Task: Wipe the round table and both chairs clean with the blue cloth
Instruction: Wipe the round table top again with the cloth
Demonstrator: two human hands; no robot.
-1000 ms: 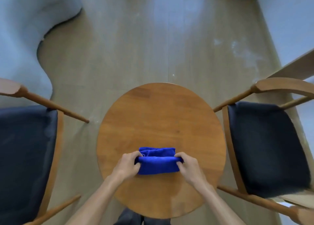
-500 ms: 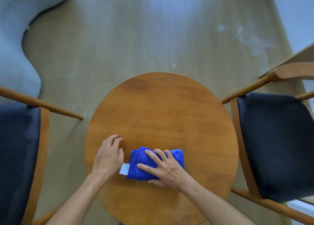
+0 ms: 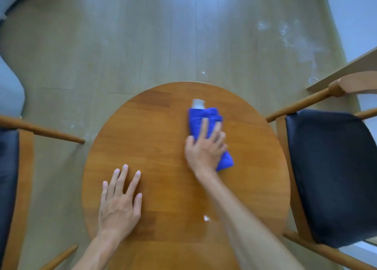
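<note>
Blue cloth [image 3: 206,118] now farther out — under right hand [image 3: 205,147].

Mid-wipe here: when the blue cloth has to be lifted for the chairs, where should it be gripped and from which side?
Probably at the near-right end of the blue cloth, which pokes out bare beside the right hand. Come from above on the right-chair side, pinching across the thick folded bundle. The far end carries only a thin white tag, a poor hold, and the middle lies under flat fingers.

Round brown wooden table [image 3: 163,139], right hand [image 3: 205,147] flat on folded blue cloth [image 3: 206,116], left hand [image 3: 119,204] flat on tabletop, dark-cushioned wooden chair [image 3: 330,174] each side
</note>
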